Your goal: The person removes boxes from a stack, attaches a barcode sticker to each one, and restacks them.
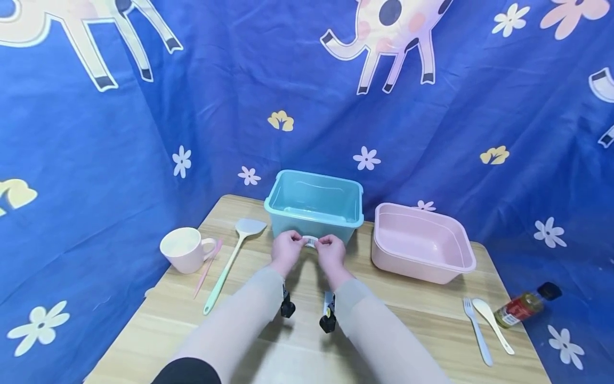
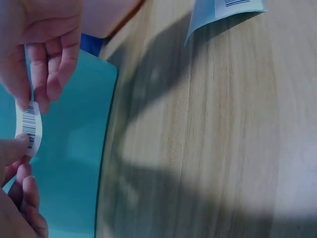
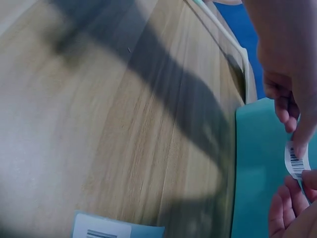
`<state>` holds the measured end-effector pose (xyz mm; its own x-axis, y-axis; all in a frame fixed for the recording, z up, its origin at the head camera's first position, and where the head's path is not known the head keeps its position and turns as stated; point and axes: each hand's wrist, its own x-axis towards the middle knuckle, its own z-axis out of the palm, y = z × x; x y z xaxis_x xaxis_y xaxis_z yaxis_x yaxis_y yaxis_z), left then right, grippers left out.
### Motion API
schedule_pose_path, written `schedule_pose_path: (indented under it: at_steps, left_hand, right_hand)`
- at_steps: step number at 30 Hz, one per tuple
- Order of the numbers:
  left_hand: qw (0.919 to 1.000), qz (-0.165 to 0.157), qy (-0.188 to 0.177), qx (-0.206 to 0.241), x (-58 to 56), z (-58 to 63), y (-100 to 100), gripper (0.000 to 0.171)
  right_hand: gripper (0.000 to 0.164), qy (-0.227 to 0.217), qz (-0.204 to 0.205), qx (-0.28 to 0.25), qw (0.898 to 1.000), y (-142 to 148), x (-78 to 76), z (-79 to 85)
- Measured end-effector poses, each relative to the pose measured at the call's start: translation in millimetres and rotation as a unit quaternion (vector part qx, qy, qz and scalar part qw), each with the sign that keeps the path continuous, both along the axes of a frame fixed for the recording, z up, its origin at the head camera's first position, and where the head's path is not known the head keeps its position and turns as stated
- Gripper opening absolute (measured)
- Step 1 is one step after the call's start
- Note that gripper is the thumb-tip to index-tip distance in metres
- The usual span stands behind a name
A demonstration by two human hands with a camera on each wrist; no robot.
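Both hands meet before the front wall of a teal bin [image 1: 312, 216] at the table's back edge. Between them is a small white barcode sticker [image 1: 310, 241], curved in the left wrist view. My left hand [image 1: 287, 250] pinches one end with thumb and fingertips. The other end is pinched by my right hand [image 1: 332, 253]. In the right wrist view the sticker [image 3: 296, 161] overlaps the bin's wall [image 3: 255, 163]. A pale blue curled sheet with another barcode label [image 2: 223, 12] lies on the table near my right forearm.
Left on the table are a white mug [image 1: 184, 250], a pink stick-like utensil [image 1: 203, 278] and a green-handled spatula [image 1: 230, 261]. To the right stand a pink basin [image 1: 417, 242], a blue fork [image 1: 477, 330], a white spoon [image 1: 494, 325] and a tilted black-capped bottle [image 1: 520, 308].
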<state>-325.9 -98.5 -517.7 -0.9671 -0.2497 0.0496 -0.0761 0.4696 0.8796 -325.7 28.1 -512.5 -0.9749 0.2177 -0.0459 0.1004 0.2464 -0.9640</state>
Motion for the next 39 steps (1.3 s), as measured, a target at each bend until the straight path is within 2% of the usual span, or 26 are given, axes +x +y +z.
schedule_pose_path:
  at_steps: [8, 14, 25, 39]
  left_hand:
    - [0.9993, 0.025, 0.015, -0.024, -0.9, -13.2, 10, 0.019]
    - [0.9987, 0.037, 0.028, -0.022, -3.3, -16.4, 12, 0.018]
    - [0.9984, 0.046, 0.022, -0.025, -9.4, -12.1, 16, 0.017]
    - [0.9966, 0.064, 0.014, -0.049, -16.9, -7.9, 14, 0.019]
  right_hand:
    - [0.008, 0.004, -0.027, 0.06, 0.998, -3, -1.6, -13.6]
    - [0.006, 0.013, -0.037, 0.059, 0.997, -4, -4.9, -16.7]
    - [0.008, 0.03, -0.072, 0.052, 0.996, -8, -10.2, -16.3]
    - [0.01, 0.035, -0.072, 0.06, 0.995, -15, -19.7, -14.1]
